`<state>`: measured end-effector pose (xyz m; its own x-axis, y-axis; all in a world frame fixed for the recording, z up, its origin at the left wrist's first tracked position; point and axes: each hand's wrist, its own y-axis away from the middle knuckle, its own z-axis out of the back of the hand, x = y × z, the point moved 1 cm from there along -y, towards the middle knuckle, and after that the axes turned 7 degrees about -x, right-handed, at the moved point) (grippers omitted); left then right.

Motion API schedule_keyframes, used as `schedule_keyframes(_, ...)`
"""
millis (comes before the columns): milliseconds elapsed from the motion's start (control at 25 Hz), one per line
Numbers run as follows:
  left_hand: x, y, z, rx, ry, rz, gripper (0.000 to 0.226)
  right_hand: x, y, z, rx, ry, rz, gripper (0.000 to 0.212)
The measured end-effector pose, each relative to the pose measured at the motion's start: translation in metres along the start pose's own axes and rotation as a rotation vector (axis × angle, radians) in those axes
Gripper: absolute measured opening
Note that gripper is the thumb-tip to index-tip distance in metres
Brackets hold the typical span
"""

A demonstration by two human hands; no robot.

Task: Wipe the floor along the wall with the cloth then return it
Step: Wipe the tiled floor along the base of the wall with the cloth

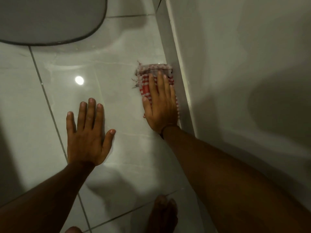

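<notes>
A red and white checked cloth (148,73) lies flat on the glossy tiled floor (104,101), pressed against the foot of the white wall (235,64). My right hand (160,105) rests palm-down on the cloth with its fingers stretched forward, covering the near half. The cloth's frayed far edge shows beyond the fingertips. My left hand (88,132) lies flat on the bare tile to the left, fingers spread, holding nothing.
A grey mat with a dark border (50,19) lies at the top left. A white skirting strip (178,61) runs along the wall's base. My bare foot (162,214) stands at the bottom centre. A lamp's reflection (79,80) glints on the tile.
</notes>
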<state>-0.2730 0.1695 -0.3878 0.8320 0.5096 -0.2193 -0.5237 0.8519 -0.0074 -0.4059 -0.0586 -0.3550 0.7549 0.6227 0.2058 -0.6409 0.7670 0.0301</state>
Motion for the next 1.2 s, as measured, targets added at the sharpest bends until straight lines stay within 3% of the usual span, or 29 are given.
schedule_keyframes(160,-0.001,0.001,0.001,-0.002,0.007,-0.001,0.09,-0.016,0.07,0.005,0.016,-0.007,-0.007,0.069)
schedule_keyframes(400,0.0,0.002,0.0,-0.011,0.01,-0.005,0.089,-0.057,0.261,0.009,0.127,0.044,-0.052,0.07)
schedule_keyframes(520,-0.001,0.001,0.0,-0.011,0.015,-0.002,0.089,-0.067,0.299,0.011,0.194,0.053,-0.062,0.078)
schedule_keyframes(680,0.0,-0.001,0.0,0.005,0.019,-0.006,0.09,-0.05,0.243,0.017,0.19,0.046,-0.076,0.079)
schedule_keyframes(840,0.001,0.0,-0.003,-0.002,0.015,-0.003,0.09,-0.017,0.081,0.012,0.039,0.0,-0.01,0.07)
schedule_keyframes(1000,0.003,0.0,-0.004,-0.003,0.02,-0.002,0.089,0.013,-0.073,0.005,0.025,-0.012,-0.017,0.072)
schedule_keyframes(1080,0.004,0.0,-0.004,-0.002,0.013,0.0,0.09,0.019,-0.086,0.001,0.018,-0.012,-0.025,0.072)
schedule_keyframes(1200,0.002,0.0,-0.004,-0.002,0.003,-0.002,0.089,0.008,-0.031,0.0,-0.031,-0.003,-0.002,0.069)
